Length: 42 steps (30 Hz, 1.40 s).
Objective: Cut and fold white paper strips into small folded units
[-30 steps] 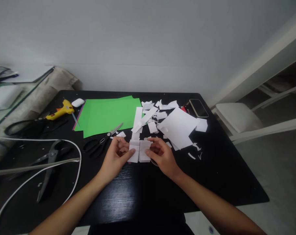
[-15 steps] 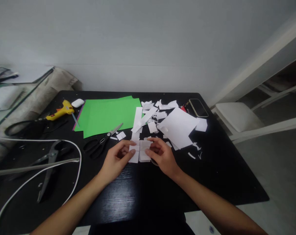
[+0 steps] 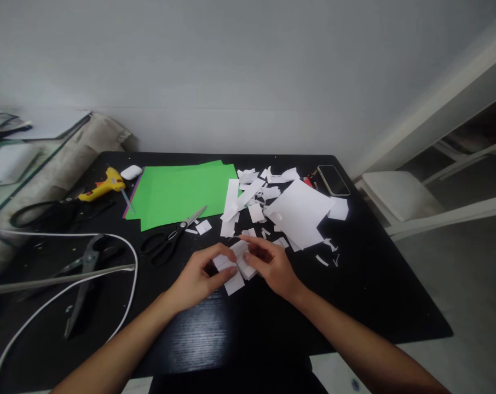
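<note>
A small folded white paper piece (image 3: 235,284), made of two side-by-side panels with crease lines, is held just over the near middle of the black table. My left hand (image 3: 205,273) pinches its left panel between thumb and fingers. On the right panel, my right hand (image 3: 272,265) has its thumb on top and its fingers around the far edge. The paper lies tilted, its lower left corner toward me. Part of it is hidden by my fingers. Black-handled scissors (image 3: 172,235) lie left of the hands, beside a small white paper square (image 3: 203,227).
Green sheets (image 3: 182,189) lie at the back. White paper scraps (image 3: 254,213) and a larger white sheet (image 3: 301,213) are heaped to their right, near a phone (image 3: 333,180). A yellow glue gun (image 3: 104,186), large shears (image 3: 86,273) and a white cable (image 3: 135,268) occupy the left.
Both hands have turned the folded paper from upright to a slant and brought it slightly toward me. My left hand has moved a little nearer and to the right.
</note>
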Available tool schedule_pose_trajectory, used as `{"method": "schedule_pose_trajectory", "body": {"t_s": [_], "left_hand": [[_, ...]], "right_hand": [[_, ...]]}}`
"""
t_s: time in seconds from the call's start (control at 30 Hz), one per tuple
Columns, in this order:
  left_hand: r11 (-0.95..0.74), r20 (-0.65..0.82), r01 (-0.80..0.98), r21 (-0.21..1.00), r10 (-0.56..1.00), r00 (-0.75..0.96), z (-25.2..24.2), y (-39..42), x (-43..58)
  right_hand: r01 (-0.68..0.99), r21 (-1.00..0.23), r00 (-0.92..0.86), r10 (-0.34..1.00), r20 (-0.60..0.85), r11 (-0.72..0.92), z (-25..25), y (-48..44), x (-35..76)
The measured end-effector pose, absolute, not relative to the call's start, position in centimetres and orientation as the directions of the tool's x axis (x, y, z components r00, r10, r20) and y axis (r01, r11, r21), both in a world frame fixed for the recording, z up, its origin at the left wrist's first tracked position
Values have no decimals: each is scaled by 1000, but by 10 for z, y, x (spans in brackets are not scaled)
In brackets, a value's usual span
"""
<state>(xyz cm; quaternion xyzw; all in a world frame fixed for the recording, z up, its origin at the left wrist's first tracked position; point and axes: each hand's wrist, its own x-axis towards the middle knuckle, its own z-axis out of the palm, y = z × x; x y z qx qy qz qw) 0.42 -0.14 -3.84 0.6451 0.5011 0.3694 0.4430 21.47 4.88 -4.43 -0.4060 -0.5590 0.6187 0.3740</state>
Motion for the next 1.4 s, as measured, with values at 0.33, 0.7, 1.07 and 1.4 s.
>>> {"method": "schedule_pose_trajectory", "body": {"t_s": [0.33,0.7,1.07,1.4], "left_hand": [[-182,112,356,917,972,206,-40,-2,3],[-141,65,350,926,973,221,-36,-2,4],[10,-49,227,974,984,168,-42,-2,8],[-14,6,109,994,997,80,-44,-1,11]], "right_hand": [[-4,-992,-381,917,-116,-127,-45,48,215],[-3,-985,-383,910,-160,-175,-47,50,214],[22,-990,-380,915,-137,-139,-46,50,214],[122,-984,-388,919,69,126,-55,41,214]]}}
